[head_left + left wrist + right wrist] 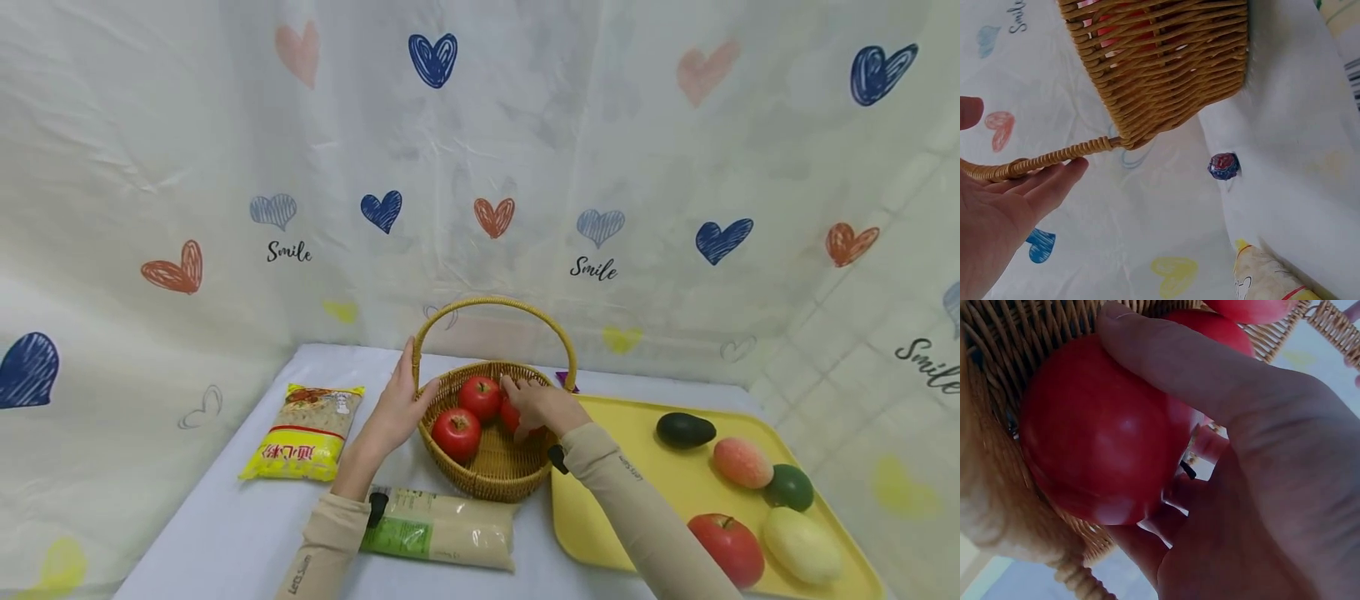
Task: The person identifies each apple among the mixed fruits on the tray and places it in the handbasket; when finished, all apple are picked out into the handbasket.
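Observation:
A round wicker basket [491, 483] with a tall arched handle [491, 300] stands on the white table. My left hand [393, 408] touches the outer left side of the handle with straight fingers; in the left wrist view its thumb [969, 112] stands apart from it. Inside the basket my right hand [542, 403] grips a red apple [1100, 434] at the right wall, thumb across one side and fingers beneath. Beside it in the basket lie another red apple [480, 397] and a red fruit with a brown tufted top [457, 435].
Right of the basket, a yellow tray [600, 517] bears an avocado [685, 429], a peach [742, 462], a dark green fruit [790, 487], a pale yellow fruit [802, 546] and a red apple [727, 550]. A yellow pasta bag [303, 433] and a beige packet [442, 527] lie left and in front. A wrapped candy [1223, 165] sits behind.

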Demonstrator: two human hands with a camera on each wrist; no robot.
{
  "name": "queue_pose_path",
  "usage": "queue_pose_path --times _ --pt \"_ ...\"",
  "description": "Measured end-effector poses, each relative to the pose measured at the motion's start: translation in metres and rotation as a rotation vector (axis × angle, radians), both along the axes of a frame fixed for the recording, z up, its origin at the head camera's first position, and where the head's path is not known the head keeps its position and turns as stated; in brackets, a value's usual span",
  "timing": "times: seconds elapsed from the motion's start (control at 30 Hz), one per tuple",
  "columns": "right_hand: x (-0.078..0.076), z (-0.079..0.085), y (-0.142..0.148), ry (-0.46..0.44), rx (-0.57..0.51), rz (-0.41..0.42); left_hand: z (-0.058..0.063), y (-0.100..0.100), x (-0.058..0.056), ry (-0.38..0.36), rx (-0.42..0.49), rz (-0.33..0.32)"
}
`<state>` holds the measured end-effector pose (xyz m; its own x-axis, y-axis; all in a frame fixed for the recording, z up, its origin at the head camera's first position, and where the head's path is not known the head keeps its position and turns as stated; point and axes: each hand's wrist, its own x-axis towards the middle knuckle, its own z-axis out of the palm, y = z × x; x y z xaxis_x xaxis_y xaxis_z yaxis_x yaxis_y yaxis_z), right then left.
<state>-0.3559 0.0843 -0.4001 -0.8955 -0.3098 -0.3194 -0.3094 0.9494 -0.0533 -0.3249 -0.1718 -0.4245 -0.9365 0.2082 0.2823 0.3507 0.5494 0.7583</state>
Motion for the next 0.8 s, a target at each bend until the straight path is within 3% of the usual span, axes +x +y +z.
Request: queue_pose_path --times 0.8 --pt "-0.0064 -0.0065 -0.0009 -0.032 0.048 -0.055 -0.0006 0.0019 -0.0003 0.010 -0.015 0.016"
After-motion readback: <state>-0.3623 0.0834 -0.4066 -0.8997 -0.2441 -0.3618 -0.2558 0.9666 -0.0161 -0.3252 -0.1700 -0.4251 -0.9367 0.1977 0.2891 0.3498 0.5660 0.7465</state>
